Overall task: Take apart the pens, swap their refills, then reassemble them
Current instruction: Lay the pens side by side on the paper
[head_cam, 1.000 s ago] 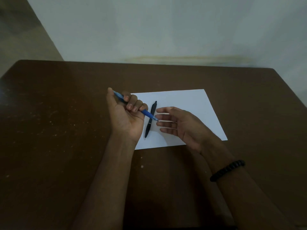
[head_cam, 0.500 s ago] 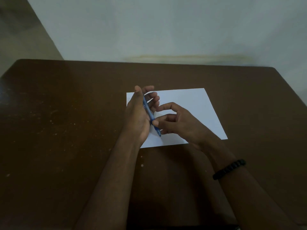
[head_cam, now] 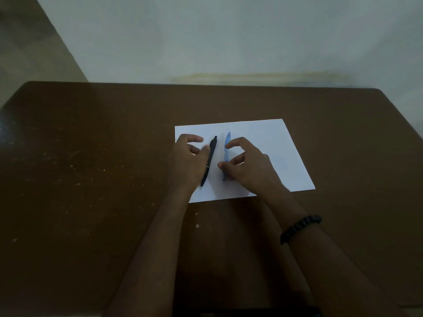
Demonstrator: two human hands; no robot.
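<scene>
Two pens lie side by side on a white sheet of paper (head_cam: 270, 143). The black pen (head_cam: 211, 160) is on the left with its tip toward me. The blue pen (head_cam: 227, 149) is on the right, parallel to it. My left hand (head_cam: 188, 163) rests just left of the black pen, fingers apart, with a fingertip at its barrel. My right hand (head_cam: 248, 164) arches over the blue pen, thumb and forefinger on its barrel. The lower part of the blue pen is hidden under that hand.
The paper lies on a dark brown table (head_cam: 91, 191) with pale specks on its left half. The table's far edge meets a pale wall (head_cam: 229, 42). A black bead bracelet (head_cam: 299, 227) is on my right wrist.
The blue pen went from my left hand into my right and now lies down on the paper beside the black pen. My left hand let go and moved left of the black pen.
</scene>
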